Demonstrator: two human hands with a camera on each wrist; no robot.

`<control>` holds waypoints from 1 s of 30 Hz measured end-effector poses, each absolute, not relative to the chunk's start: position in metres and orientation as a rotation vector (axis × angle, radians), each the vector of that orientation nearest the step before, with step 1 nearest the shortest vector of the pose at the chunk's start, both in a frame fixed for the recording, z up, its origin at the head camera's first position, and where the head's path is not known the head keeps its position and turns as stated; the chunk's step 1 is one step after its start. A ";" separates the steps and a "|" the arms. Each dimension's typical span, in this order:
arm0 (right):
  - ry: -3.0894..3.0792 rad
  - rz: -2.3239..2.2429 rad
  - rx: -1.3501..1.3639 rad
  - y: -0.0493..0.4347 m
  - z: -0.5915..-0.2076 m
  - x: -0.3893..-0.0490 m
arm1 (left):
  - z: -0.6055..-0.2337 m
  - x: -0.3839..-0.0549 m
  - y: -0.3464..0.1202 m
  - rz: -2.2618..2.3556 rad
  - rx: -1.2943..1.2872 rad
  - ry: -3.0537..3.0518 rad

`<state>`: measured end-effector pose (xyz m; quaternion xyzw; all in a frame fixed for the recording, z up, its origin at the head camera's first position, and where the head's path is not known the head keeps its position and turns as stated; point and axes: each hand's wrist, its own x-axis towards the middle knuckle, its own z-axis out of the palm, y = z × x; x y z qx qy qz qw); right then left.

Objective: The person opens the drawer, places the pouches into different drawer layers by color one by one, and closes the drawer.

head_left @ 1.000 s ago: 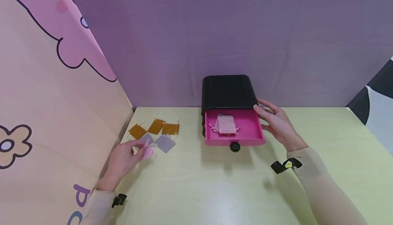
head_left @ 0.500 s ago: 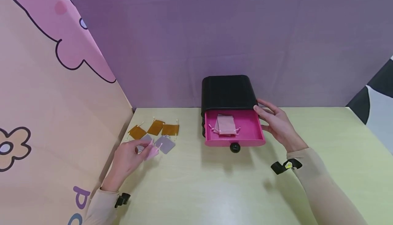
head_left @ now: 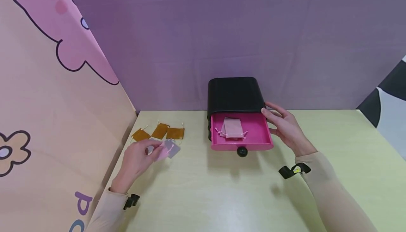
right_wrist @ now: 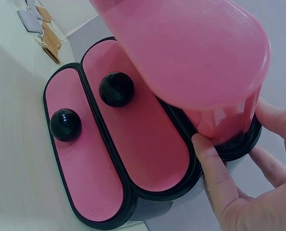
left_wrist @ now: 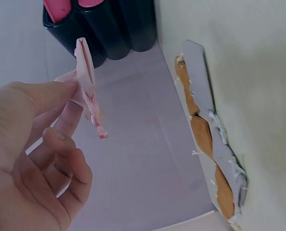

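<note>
A small pink drawstring pouch [head_left: 163, 153] is pinched between the thumb and fingers of my left hand [head_left: 135, 160], held above the table; the left wrist view shows the pouch [left_wrist: 85, 70] edge-on, its cord ends hanging. My right hand [head_left: 288, 130] grips the right side of a black drawer unit [head_left: 235, 94], with the thumb at the front edge of the top compartment. That unit's top pink drawer [head_left: 258, 130] is pulled out. Inside it, pale pink pouches [head_left: 233, 128] lie overlapped. Two lower drawers [right_wrist: 147, 149] with black knobs are closed in the right wrist view.
Three orange-brown pouches [head_left: 160, 130] lie at the table's back left. Grey pouches [head_left: 173, 149] sit just in front of them, partly covered by my left hand. A purple cloth [head_left: 177, 49] hangs behind the table, and a printed panel [head_left: 63, 119] stands along the left.
My left hand has moved to the right with the pink pouch, now in front of the grey pouches. The right hand, drawer unit and open drawer have stayed put.
</note>
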<state>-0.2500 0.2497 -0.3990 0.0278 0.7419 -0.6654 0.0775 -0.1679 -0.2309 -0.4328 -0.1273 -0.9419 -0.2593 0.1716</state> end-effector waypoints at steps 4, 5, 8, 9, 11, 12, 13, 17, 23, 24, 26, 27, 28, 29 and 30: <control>2.223 -1.996 0.078 0.249 -0.398 -0.251 | -0.428 -0.169 -0.225 -0.739 -0.397 -2.640; 2.221 -1.999 0.077 0.249 -0.398 -0.251 | -0.427 -0.170 -0.224 -0.740 -0.402 -2.635; 2.207 -2.007 0.085 0.249 -0.399 -0.251 | -0.425 -0.169 -0.220 -0.763 -0.405 -2.637; 2.201 -2.010 0.088 0.249 -0.399 -0.251 | -0.424 -0.169 -0.218 -0.769 -0.405 -2.637; 2.191 -2.015 0.096 0.250 -0.399 -0.250 | -0.424 -0.170 -0.215 -0.784 -0.413 -2.639; 2.187 -2.016 0.099 0.250 -0.399 -0.250 | -0.424 -0.170 -0.214 -0.789 -0.417 -2.640; 2.185 -2.018 0.100 0.250 -0.399 -0.250 | -0.424 -0.171 -0.213 -0.795 -0.418 -2.638; 2.197 -2.012 0.093 0.250 -0.399 -0.251 | -0.422 -0.173 -0.207 -0.803 -0.452 -2.615; 2.203 -2.014 0.090 0.250 -0.398 -0.251 | -0.414 -0.176 -0.198 -0.824 -0.492 -2.571; 2.202 -2.013 0.090 0.250 -0.398 -0.251 | -0.413 -0.176 -0.197 -0.829 -0.501 -2.562; 2.200 -2.013 0.086 0.250 -0.399 -0.251 | -0.412 -0.177 -0.194 -0.831 -0.519 -2.549; 2.200 -2.013 0.085 0.250 -0.399 -0.251 | -0.411 -0.178 -0.192 -0.833 -0.526 -2.545; 2.200 -2.013 0.084 0.250 -0.399 -0.251 | -0.411 -0.178 -0.190 -0.842 -0.531 -2.544; 2.203 -2.011 0.081 0.250 -0.399 -0.251 | -0.410 -0.178 -0.188 -0.847 -0.536 -2.543; 2.205 -2.010 0.079 0.250 -0.400 -0.251 | -0.409 -0.178 -0.187 -0.849 -0.537 -2.545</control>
